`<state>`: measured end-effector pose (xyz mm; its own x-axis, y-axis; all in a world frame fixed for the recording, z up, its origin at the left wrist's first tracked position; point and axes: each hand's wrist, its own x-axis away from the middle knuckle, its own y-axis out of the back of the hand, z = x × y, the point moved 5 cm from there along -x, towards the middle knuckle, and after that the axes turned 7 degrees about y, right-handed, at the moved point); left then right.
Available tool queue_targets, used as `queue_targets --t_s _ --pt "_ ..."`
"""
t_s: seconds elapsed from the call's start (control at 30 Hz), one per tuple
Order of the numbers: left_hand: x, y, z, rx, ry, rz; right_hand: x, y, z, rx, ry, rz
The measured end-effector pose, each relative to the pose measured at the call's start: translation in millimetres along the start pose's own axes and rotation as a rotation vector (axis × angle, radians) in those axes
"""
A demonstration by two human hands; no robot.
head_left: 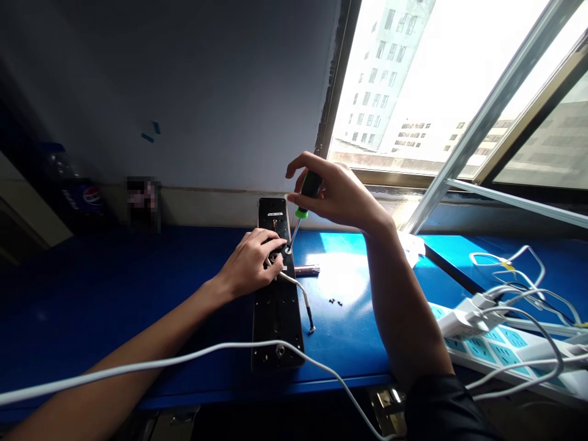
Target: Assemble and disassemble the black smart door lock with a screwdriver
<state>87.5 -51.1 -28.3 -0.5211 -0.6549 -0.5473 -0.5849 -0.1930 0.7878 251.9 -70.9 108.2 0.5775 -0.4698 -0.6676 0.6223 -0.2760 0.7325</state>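
Blue-painted bench under a bright window [441, 92], and lying flat on it is a long black metal panel [278, 318], its long axis running roughly 12 to 6 from the person's view. Right hand [335, 190] is up off the panel toward 2 o'clock, in a narrow pinch around a black-handled screwdriver [310, 185] with a green collar. The shaft slants down toward 7 o'clock, and the tip meets a small round spot on the panel's upper half. Left hand [250, 264] is the one actually on the panel, with its fingers [271, 244] curled just beside the tip - can't tell if they're holding something or only pressing down. A thin white wire [294, 285] comes out from under them and heads toward 4 o'clock, ending in a dark plug [311, 329]. Tiny black screws [335, 302] and a short brownish rod [307, 270] lie around 3 o'clock from the panel, and a white power strip [496, 352] sits further out at 4 o'clock. Whether the tip is seated in a screw head is too small to make out - the fingers crowd that spot.
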Motion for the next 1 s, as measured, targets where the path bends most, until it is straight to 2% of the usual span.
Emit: queue_targets --t_s 0.23,0.47,0.77,1.0 --pt "2 2.2 0 0.048 -0.069 -0.108 1 4 -6 -0.002 -0.015 -0.038" --pt "2 0.7 0 0.045 -0.106 -0.086 2 9 -6 0.007 -0.034 -0.081" --pt "2 0.6 -1 0.044 -0.097 -0.071 1 1 -6 -0.002 -0.014 -0.018" --pt "1 0.0 0 0.054 -0.090 -0.058 1 3 -6 0.004 -0.024 -0.039"
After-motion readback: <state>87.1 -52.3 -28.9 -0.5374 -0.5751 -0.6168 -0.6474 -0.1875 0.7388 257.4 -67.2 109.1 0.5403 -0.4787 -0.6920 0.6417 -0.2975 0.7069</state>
